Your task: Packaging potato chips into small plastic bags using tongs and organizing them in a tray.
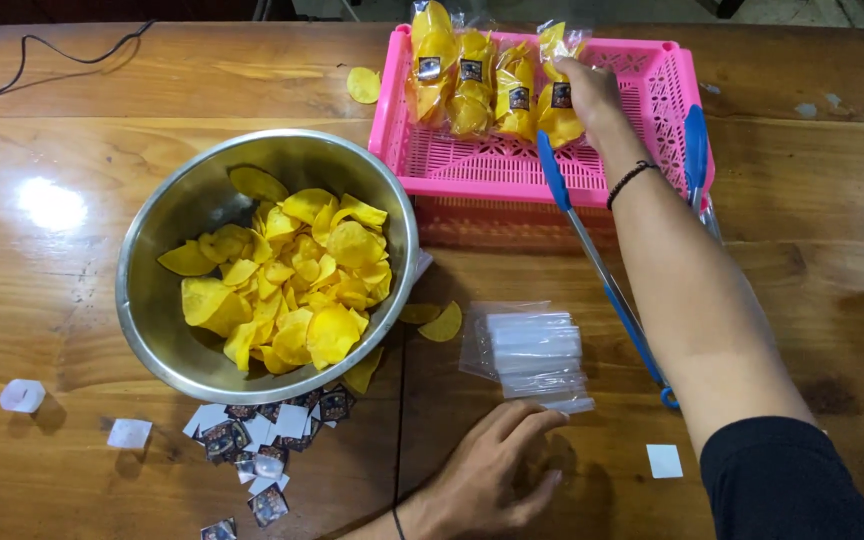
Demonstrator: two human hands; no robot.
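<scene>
- Four filled bags (492, 80) stand in a row along the far wall of the pink basket (512, 165); the right hand (587, 90) has its fingers closed round the top of the rightmost bag (557, 95), at the right end of that row.
- To seat it well, I judge the grip should stay high on the seal, so the chips inside are not crushed, and the bag should lean on its neighbour so it stays upright.
- The left hand (487, 470) lies palm down at the near edge of the table (812, 230), fingers loosely spread, tips touching the near end of the stack of empty bags (532, 350); it grips nothing.
- Peeling off only the top bag would keep the stack tidy.
- Blue tongs (602, 270) lie under the right forearm, one arm resting on the basket rim; the arm should lift clear of them.
- Left of the stack is the steel bowl (152, 300) of yellow chips (292, 280), with labels (262, 435) scattered on its near side.
</scene>
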